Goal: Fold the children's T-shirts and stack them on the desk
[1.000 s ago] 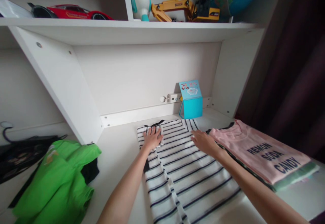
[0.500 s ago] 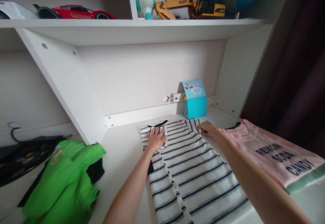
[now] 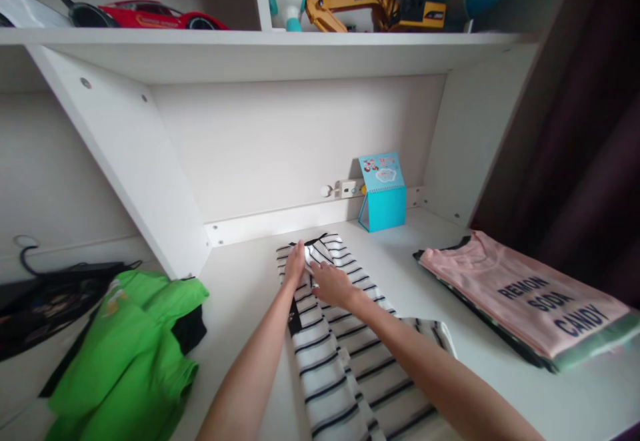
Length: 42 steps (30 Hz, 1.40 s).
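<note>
A white shirt with thin black stripes (image 3: 345,354) lies on the white desk (image 3: 240,301), folded into a narrow strip running away from me. My left hand (image 3: 295,267) rests on its far end near the collar, fingers pressed on the cloth. Beside it my right hand (image 3: 333,284) lies over the folded-in right side, fingers closed on the fabric's edge. The two hands almost touch.
A stack of folded shirts with a pink one (image 3: 520,294) on top lies at right. A crumpled green garment (image 3: 125,354) and a dark item lie at left. A small blue box (image 3: 383,194) stands by the back wall. Toys sit on the upper shelf (image 3: 270,41).
My right hand has carried the shirt's right side over to the left, so the shirt is now narrower. My left hand stayed near the collar.
</note>
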Motion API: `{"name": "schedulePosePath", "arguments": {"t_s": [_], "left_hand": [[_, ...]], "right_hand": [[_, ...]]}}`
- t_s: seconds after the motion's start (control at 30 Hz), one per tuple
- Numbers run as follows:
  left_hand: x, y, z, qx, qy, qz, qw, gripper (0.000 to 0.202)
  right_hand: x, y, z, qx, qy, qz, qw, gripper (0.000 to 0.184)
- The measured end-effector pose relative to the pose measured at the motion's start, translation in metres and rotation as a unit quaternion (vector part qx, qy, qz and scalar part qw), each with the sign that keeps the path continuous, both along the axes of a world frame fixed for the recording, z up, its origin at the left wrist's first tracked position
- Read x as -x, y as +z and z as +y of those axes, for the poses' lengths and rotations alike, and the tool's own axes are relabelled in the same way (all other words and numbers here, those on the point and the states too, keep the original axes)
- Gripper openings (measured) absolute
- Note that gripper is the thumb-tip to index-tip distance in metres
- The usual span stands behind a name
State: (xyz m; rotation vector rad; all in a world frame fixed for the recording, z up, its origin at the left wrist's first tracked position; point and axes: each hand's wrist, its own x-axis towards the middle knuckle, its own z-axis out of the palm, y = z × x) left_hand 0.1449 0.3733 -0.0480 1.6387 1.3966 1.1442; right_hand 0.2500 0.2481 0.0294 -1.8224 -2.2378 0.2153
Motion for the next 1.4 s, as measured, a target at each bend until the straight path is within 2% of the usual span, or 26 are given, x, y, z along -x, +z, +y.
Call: {"name": "schedulePosePath", "arguments": {"t_s": [0.07,0.17,0.3,0.4,0.47,0.53,0.63,0.7,0.73,0.8,0.9,0.97,1.03,1.13,1.23,1.3,1.4], "left_hand": [[0.0,0.0,-0.002,-0.006,0.013,0.004,1.0,0.042],[-0.001,0.0,-0.005,-0.01,0.018,0.011,1.0,0.05],[-0.001,0.002,-0.008,-0.048,0.011,0.018,0.999,0.049],[-0.001,0.002,-0.008,-0.065,0.005,0.038,0.997,0.046],[-0.002,0.002,-0.008,-0.065,0.01,0.047,0.997,0.045],[-0.002,0.001,-0.008,-0.065,0.02,0.054,0.996,0.046],[-0.002,-0.001,-0.008,-0.065,0.032,0.073,0.995,0.047],[-0.002,-0.001,-0.008,-0.068,0.032,0.092,0.993,0.048],[-0.002,-0.001,-0.008,-0.07,0.031,0.102,0.992,0.049],[-0.002,0.0,-0.009,-0.078,0.029,0.125,0.989,0.049],[-0.003,0.0,-0.009,-0.095,0.029,0.163,0.982,0.048],[-0.004,-0.001,-0.009,-0.108,0.027,0.191,0.975,0.046],[-0.005,-0.002,-0.009,-0.122,0.025,0.219,0.968,0.042],[-0.007,-0.005,-0.011,-0.14,0.028,0.256,0.956,0.033],[-0.008,-0.008,-0.012,-0.151,0.028,0.286,0.946,0.033],[-0.008,-0.008,-0.012,-0.157,0.022,0.313,0.936,0.034],[-0.008,-0.008,-0.012,-0.159,0.018,0.343,0.926,0.035]], "right_hand": [[-0.013,0.002,-0.025,-0.002,0.017,-0.016,1.0,0.049],[-0.058,0.004,-0.068,0.014,0.015,-0.044,0.999,0.052],[-0.12,-0.015,-0.118,0.064,-0.012,-0.054,0.996,0.053],[-0.138,-0.033,-0.144,0.044,-0.068,-0.045,0.996,0.04],[-0.137,-0.035,-0.159,0.011,-0.073,-0.017,0.997,0.036],[-0.131,-0.024,-0.175,0.011,-0.009,0.048,0.999,0.04],[-0.125,0.008,-0.185,0.129,0.131,0.151,0.971,0.038],[-0.126,0.028,-0.166,0.198,0.18,0.192,0.944,0.031],[-0.128,0.033,-0.147,0.208,0.186,0.204,0.938,0.029],[-0.133,0.033,-0.093,0.187,0.171,0.221,0.942,0.025],[-0.139,0.01,0.006,0.12,0.028,0.215,0.969,0.018],[-0.137,-0.01,0.064,0.103,-0.02,0.218,0.97,0.018],[-0.132,-0.028,0.107,0.095,-0.055,0.221,0.969,0.021],[-0.122,-0.047,0.146,0.085,-0.078,0.225,0.967,0.031],[-0.117,-0.057,0.169,0.082,-0.059,0.225,0.969,0.03],[-0.12,-0.058,0.179,0.1,-0.03,0.221,0.97,0.027],[-0.129,-0.05,0.189,0.136,0.024,0.219,0.966,0.026]]}}
